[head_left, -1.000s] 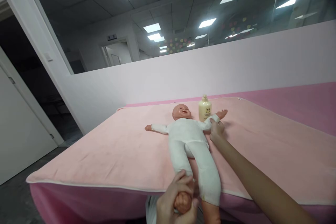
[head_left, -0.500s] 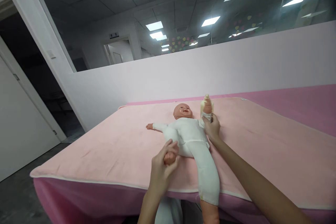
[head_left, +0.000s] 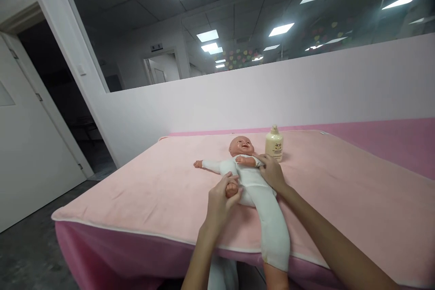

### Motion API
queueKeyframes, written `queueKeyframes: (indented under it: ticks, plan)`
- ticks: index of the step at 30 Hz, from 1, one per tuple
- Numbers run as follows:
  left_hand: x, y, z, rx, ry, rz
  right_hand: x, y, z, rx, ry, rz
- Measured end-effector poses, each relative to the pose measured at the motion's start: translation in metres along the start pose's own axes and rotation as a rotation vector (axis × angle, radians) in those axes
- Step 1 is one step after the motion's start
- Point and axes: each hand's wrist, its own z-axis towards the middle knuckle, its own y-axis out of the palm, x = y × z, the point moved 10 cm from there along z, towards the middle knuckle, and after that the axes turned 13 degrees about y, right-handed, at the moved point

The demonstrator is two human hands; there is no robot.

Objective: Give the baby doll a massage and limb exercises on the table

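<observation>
A baby doll (head_left: pixel 253 176) in a white suit lies on its back on the pink blanket (head_left: pixel 152 199), its head at the far end. My left hand (head_left: pixel 219 197) is closed around the doll's foot (head_left: pixel 232 189), with that leg bent up towards the belly. My right hand (head_left: pixel 273 174) grips the white sleeve of the doll's arm, which is folded across the chest below the chin. The doll's other arm (head_left: pixel 209 165) stretches out to the left. Its straight leg (head_left: pixel 275 231) hangs past the near edge of the blanket.
A cream pump bottle (head_left: pixel 273 145) stands just beyond my right hand, beside the doll's head. Darker pink cloth (head_left: pixel 118 253) hangs over the table's front. Behind rises a white half wall (head_left: pixel 306 86) with glass above. An open door (head_left: pixel 34 145) is at the left.
My right hand has brought the doll's arm from upright down across its chest, uncovering the bottle. My left hand keeps the foot, shifted slightly up. The view has turned a little left.
</observation>
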Motion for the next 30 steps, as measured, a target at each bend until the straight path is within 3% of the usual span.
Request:
queueKeyframes:
  ticks: [2,4,8,11,13,15,19,21,24,27,30]
  plan:
    - [-0.006,0.002,-0.002,-0.011,-0.010,0.022,0.006,-0.004,0.001,0.045,0.045,0.008]
    - [-0.001,-0.001,-0.019,-0.002,-0.016,0.038,0.021,-0.014,0.003,0.133,0.159,0.092]
    - [0.020,-0.003,-0.076,0.024,-0.002,0.077,0.075,-0.033,-0.001,0.341,0.568,0.332]
    - [0.039,0.000,-0.096,0.033,0.110,0.042,0.101,-0.041,-0.009,0.451,0.776,0.472]
    - [0.039,-0.002,-0.087,0.042,0.127,0.011,0.096,-0.046,-0.007,0.461,0.737,0.444]
    - [0.028,-0.007,-0.064,0.052,0.071,-0.001,0.072,-0.048,0.001,0.395,0.572,0.320]
    - [0.004,-0.006,-0.012,0.013,0.033,-0.025,0.004,-0.016,0.005,0.050,0.100,0.052]
    - [-0.003,0.000,-0.001,-0.036,0.034,-0.027,-0.009,-0.007,0.002,-0.024,0.018,0.002]
    - [0.001,0.002,-0.016,-0.051,0.014,0.002,0.014,-0.019,0.006,0.095,0.210,0.106]
    - [0.017,-0.003,-0.060,-0.007,-0.032,0.053,0.065,-0.036,0.004,0.301,0.553,0.342]
    - [0.040,-0.002,-0.102,0.037,0.025,0.085,0.106,-0.038,-0.004,0.409,0.793,0.597]
